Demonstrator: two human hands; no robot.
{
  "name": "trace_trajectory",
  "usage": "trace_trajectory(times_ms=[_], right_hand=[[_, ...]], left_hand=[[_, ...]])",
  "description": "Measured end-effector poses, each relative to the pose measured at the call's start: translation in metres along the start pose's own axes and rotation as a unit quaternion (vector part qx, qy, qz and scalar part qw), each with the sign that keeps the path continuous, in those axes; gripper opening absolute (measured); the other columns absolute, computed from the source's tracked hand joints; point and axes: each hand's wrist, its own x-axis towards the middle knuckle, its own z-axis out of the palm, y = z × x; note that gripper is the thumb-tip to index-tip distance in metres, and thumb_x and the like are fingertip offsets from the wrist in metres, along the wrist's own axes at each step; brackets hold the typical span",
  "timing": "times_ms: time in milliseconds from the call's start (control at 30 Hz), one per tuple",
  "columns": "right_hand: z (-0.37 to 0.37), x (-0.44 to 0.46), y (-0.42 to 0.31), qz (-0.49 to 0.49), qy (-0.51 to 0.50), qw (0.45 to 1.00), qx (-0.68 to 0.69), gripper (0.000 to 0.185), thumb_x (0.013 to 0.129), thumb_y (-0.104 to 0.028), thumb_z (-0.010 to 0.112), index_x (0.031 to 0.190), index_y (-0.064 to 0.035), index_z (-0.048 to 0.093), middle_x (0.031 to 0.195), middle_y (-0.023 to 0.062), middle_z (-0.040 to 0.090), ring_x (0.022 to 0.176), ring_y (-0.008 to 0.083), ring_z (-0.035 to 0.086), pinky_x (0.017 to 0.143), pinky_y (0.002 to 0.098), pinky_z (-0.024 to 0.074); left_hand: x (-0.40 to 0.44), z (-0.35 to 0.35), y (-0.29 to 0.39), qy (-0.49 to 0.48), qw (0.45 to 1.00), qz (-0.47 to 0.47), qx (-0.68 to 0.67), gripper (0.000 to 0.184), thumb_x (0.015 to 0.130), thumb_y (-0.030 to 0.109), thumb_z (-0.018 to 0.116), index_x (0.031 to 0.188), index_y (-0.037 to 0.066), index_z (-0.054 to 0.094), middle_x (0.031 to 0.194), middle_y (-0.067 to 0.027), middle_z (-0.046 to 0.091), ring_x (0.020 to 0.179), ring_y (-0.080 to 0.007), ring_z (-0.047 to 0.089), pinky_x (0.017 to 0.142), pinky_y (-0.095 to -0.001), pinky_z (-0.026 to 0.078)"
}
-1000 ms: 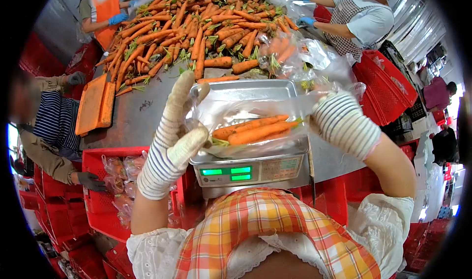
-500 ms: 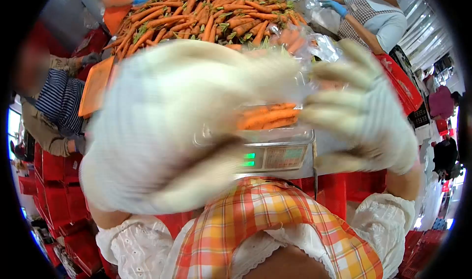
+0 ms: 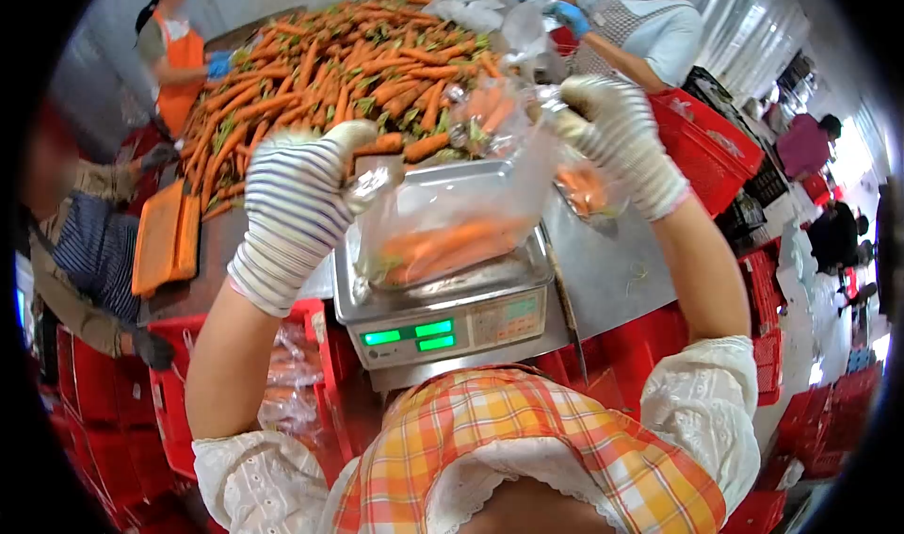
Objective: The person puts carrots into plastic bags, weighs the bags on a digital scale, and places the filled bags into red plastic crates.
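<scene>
Both hands wear white striped gloves. My left hand [image 3: 303, 204] is closed on the left end of a clear plastic bag [image 3: 527, 190], its gathered plastic showing beside the thumb. On the bag's right end my right hand [image 3: 617, 134] is closed, higher up. Several carrots [image 3: 452, 242] lie inside the bag, low between the hands. Under them is the steel pan of a scale [image 3: 452, 299] with green lit displays. The bag hangs over the pan; whether it touches is hard to tell. Another bag of carrots [image 3: 586, 190] lies below my right hand.
A big heap of carrots [image 3: 320, 58] covers the table's far part. An orange tray [image 3: 165, 237] stands left. Red crates [image 3: 702, 148] flank the table; one at lower left holds bagged carrots [image 3: 290, 383]. Co-workers stand at the far left, left and far right, two with blue gloves.
My hands swept across as a blur and have now closed on both ends of the bag, pulling them up. The view has shifted. The bag's ends are now gathered.
</scene>
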Motion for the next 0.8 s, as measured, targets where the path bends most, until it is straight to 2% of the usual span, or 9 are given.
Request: trace_trajectory(times_ms=[67,167,267,500,533,633,700,767,800], right_hand=[[0.006,-0.005,-0.013,0.212,-0.175,0.9,0.338,0.021,0.081,-0.02,0.064,0.081,0.0003,0.065,0.074,0.0001,0.061,0.069,0.0075,0.055,0.062,0.0263,0.0469],[0.067,-0.022,-0.041,0.042,-0.157,0.827,0.538,0.016,0.082,-0.016,0.064,0.094,-0.0054,0.065,0.081,-0.002,0.063,0.081,0.0095,0.058,0.074,0.0273,0.0469],[0.093,-0.026,-0.08,-0.132,0.015,0.937,0.324,0.035,0.073,-0.01,0.067,0.107,-0.0044,0.061,0.101,0.0159,0.062,0.095,0.0323,0.059,0.086,0.0336,0.0469],[0.123,-0.042,-0.054,0.19,-0.174,0.85,0.459,0.013,0.075,-0.01,0.06,0.085,-0.0029,0.062,0.084,0.0088,0.063,0.076,0.0245,0.061,0.07,0.0331,0.0491],[0.129,-0.048,-0.054,-0.101,-0.024,0.971,0.217,0.01,0.068,-0.006,0.06,0.078,-0.0057,0.06,0.081,0.0062,0.061,0.076,0.0264,0.059,0.069,0.0357,0.049],[0.122,-0.071,-0.062,-0.295,-0.015,0.91,0.291,0.017,0.061,-0.005,0.061,0.078,-0.0074,0.061,0.085,0.0057,0.061,0.087,0.0274,0.058,0.079,0.0365,0.0479],[0.137,-0.083,-0.053,-0.089,-0.123,0.796,0.586,0.019,0.075,0.0,0.059,0.092,-0.0053,0.065,0.097,0.0066,0.064,0.087,0.0209,0.062,0.08,0.0331,0.0483],[0.119,-0.074,-0.067,0.3,-0.085,0.506,0.804,0.026,0.085,-0.004,0.056,0.111,-0.0037,0.062,0.101,0.0045,0.064,0.087,0.0156,0.061,0.081,0.0286,0.048],[0.125,-0.072,-0.066,0.273,-0.087,0.56,0.777,0.036,0.089,-0.008,0.055,0.125,-0.0029,0.053,0.107,0.0042,0.062,0.093,0.0124,0.059,0.085,0.0251,0.0468]], left_hand=[[0.002,0.016,-0.009,-0.143,0.901,-0.183,-0.368,0.052,0.074,0.025,0.073,0.118,0.003,0.055,0.088,-0.0049,0.063,0.08,-0.0138,0.059,0.074,-0.0277,0.048],[0.001,0.054,-0.02,-0.194,0.706,-0.205,-0.65,0.08,0.07,0.019,0.077,0.136,-0.001,0.035,0.12,-0.0141,0.053,0.096,-0.0187,0.058,0.085,-0.0298,0.048],[-0.003,0.089,0.0,-0.151,0.677,-0.187,-0.696,0.089,0.068,0.019,0.079,0.139,-0.001,0.029,0.122,-0.0139,0.051,0.111,-0.0228,0.051,0.095,-0.0337,0.043],[-0.017,0.099,-0.028,-0.19,0.759,-0.238,-0.576,0.067,0.075,0.014,0.065,0.133,-0.002,0.036,0.101,-0.0079,0.06,0.088,-0.0174,0.058,0.077,-0.026,0.048],[-0.016,0.086,-0.025,-0.2,0.673,-0.314,-0.639,0.056,0.079,0.014,0.06,0.13,-0.001,0.042,0.088,-0.0052,0.06,0.08,-0.0152,0.056,0.068,-0.0242,0.046],[-0.016,0.116,-0.034,-0.006,0.47,-0.403,-0.785,0.048,0.08,0.008,0.055,0.127,0.001,0.046,0.083,-0.0058,0.058,0.078,-0.0159,0.058,0.065,-0.0254,0.046],[-0.023,0.124,-0.031,-0.038,0.509,-0.385,-0.769,0.05,0.079,0.003,0.055,0.128,0.006,0.047,0.097,-0.0116,0.064,0.08,-0.0195,0.061,0.069,-0.0336,0.051],[-0.023,0.111,-0.01,-0.049,0.52,-0.318,-0.791,0.052,0.079,0.0,0.054,0.13,0.006,0.046,0.107,-0.0143,0.063,0.082,-0.0195,0.062,0.073,-0.0333,0.052],[-0.022,0.102,0.001,-0.058,0.518,-0.308,-0.796,0.053,0.08,-0.003,0.053,0.132,0.006,0.044,0.108,-0.0151,0.062,0.082,-0.0177,0.063,0.066,-0.0274,0.054]])
